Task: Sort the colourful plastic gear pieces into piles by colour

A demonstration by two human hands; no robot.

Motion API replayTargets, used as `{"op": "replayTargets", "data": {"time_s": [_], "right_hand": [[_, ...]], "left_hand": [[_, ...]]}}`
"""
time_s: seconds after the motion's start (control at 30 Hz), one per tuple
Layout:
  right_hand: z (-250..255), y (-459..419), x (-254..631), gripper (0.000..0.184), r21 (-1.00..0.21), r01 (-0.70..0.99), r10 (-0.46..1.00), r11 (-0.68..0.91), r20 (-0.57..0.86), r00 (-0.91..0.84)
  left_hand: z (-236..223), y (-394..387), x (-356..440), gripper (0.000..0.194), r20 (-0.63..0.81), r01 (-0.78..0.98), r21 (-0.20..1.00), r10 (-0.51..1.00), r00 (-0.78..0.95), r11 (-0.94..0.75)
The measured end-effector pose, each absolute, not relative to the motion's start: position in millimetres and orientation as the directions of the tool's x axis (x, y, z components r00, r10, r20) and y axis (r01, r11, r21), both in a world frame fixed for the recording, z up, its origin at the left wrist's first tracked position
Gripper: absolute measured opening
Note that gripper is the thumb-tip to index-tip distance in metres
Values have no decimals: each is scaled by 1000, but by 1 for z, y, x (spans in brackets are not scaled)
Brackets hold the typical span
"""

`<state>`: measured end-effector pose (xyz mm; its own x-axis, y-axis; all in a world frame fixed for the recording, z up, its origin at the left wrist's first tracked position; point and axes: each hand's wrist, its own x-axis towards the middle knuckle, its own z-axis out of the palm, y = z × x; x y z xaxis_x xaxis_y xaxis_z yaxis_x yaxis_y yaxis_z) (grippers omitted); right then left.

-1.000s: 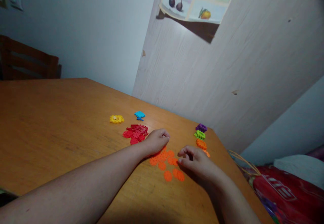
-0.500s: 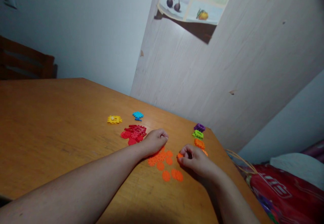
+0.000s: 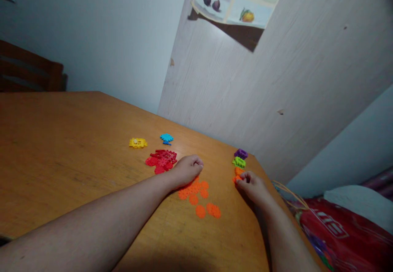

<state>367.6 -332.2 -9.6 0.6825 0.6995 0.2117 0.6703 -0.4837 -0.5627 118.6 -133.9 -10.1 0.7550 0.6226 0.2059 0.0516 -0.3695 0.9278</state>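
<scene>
My right hand (image 3: 252, 187) pinches an orange plastic piece (image 3: 236, 179) between thumb and fingers, at the right side of the table. Just beyond it lies another orange piece (image 3: 239, 171), in a row with a lime green piece (image 3: 238, 162) and a purple piece (image 3: 241, 153). My left hand (image 3: 188, 168) rests closed on the table; whatever its curled fingers may hold is hidden. Beside its wrist, orange notched discs (image 3: 193, 188) lie in a loose heap, partly covered by the hand. On its other side is a pile of red pieces (image 3: 162, 160).
Farther back sit a yellow piece (image 3: 138, 143) and blue pieces (image 3: 166, 137). The wooden table (image 3: 76, 141) ends at a pale panel (image 3: 221, 100) behind. A red bag (image 3: 344, 231) is beyond the right edge, and a chair (image 3: 30, 69) stands at the far left.
My right hand has moved right and away from me, carrying the orange piece from beside the orange heap to the row of pieces. My left hand has stayed in place.
</scene>
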Motion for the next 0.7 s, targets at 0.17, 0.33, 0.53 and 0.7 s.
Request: {"op": "replayTargets", "data": {"time_s": [0.17, 0.33, 0.53, 0.7], "right_hand": [[-9, -328, 370, 20, -539, 699, 718, -470, 228, 658], [-2, -332, 356, 20, -693, 608, 715, -388, 190, 673], [22, -343, 285, 25, -878, 351, 890, -324, -156, 429], [36, -340, 247, 37, -762, 502, 912, -410, -357, 202]], "left_hand": [[-11, -133, 119, 17, 204, 46, 932, 626, 752, -359], [-13, -132, 120, 17, 203, 42, 934, 624, 754, -355], [-11, -135, 119, 17, 229, 10, 934, 621, 750, -356], [-3, -146, 115, 27, 271, 16, 917, 651, 709, -399]]}}
